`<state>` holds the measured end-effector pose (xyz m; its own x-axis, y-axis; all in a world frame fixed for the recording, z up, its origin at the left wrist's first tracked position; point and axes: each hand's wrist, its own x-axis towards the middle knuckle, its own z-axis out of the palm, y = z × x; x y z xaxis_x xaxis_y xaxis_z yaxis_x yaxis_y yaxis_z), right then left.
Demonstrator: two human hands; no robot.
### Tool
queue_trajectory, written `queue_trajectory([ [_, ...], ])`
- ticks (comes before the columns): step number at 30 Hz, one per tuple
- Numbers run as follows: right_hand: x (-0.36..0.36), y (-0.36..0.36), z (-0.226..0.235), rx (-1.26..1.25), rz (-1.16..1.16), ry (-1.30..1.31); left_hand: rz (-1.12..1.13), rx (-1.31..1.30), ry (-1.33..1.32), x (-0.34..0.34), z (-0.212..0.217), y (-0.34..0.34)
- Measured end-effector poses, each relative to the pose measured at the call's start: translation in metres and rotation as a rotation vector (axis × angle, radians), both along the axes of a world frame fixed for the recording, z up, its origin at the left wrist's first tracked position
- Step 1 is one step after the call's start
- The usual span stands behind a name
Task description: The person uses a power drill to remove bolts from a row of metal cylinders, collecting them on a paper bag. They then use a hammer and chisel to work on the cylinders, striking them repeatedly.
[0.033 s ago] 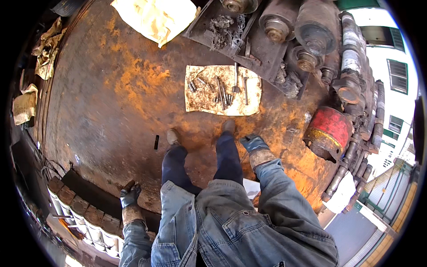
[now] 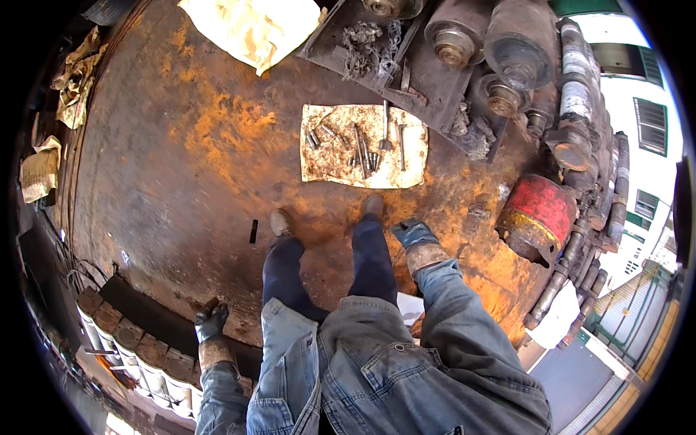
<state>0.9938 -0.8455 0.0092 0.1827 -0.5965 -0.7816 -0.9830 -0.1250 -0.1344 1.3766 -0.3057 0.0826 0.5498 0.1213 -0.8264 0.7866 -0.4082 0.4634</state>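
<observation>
My left hand [image 2: 211, 320], in a dark work glove with a tan cuff, hangs low at the left with its thumb apart from its fingers. A brownish patch shows at its fingertips; whether it is dirt on the glove is unclear. To the right of my legs, my right hand [image 2: 414, 234], gloved alike, hangs with loosely bent fingers and nothing visible in them. Both hands are away from the tools. Ahead of my feet, a stained pale cloth [image 2: 330, 165] lies on the floor. On it are a long-handled hammer-like tool [image 2: 386, 127], a thin bar [image 2: 402, 148] and several metal rods and pins [image 2: 359, 151].
The rusty floor [image 2: 196, 196] spreads around my boots. A red and yellow drum [image 2: 535, 210] stands at the right, beside stacked rollers [image 2: 518, 51] and shafts. Metal blocks [image 2: 130, 337] line the lower left. A pale sheet [image 2: 250, 29] lies far ahead. A small dark strip [image 2: 254, 231] is near my left boot.
The view has shifted very slightly. My left hand sits a touch further left; otherwise nothing has visibly moved.
</observation>
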Motion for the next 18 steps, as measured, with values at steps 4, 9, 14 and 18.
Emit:
queue_trajectory([
  [4, -0.023, -0.034, -0.076, 0.035, -0.069, 0.106, -0.411, 0.311, -0.034, -0.041, 0.006, 0.012],
  [9, -0.036, -0.115, -0.196, 0.027, -0.057, 0.171, -0.057, 0.468, 0.323, -0.165, -0.028, 0.069],
  [14, -0.033, -0.197, -0.308, -0.015, -0.060, 0.241, -0.036, 0.639, 0.401, -0.218, -0.065, -0.020],
  [18, -0.035, -0.245, -0.373, -0.050, -0.093, 0.328, -0.046, 0.720, 0.436, -0.230, -0.071, -0.042],
])
